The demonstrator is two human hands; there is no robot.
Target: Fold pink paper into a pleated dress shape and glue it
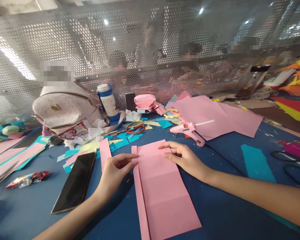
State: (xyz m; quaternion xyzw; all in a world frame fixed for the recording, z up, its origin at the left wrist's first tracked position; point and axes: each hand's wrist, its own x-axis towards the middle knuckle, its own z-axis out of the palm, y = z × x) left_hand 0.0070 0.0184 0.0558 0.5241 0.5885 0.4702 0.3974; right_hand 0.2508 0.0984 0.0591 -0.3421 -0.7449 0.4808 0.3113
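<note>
A creased pink paper sheet (162, 190) lies flat on the blue table (222, 213) in front of me, with a narrow strip folded along its left edge. My left hand (115, 173) pinches that left edge near the top corner. My right hand (182, 158) rests on the sheet's top right part, fingers curled and pressing the paper down. A pink glue gun (190, 130) lies just beyond the right hand.
A black phone (76, 181) lies left of my left hand. Paper scraps, scissors (132, 128), a white bag (65, 110), a bottle (108, 101) and large pink sheets (215, 115) crowd the back. A teal strip (256, 163) lies right. People sit behind a perforated screen.
</note>
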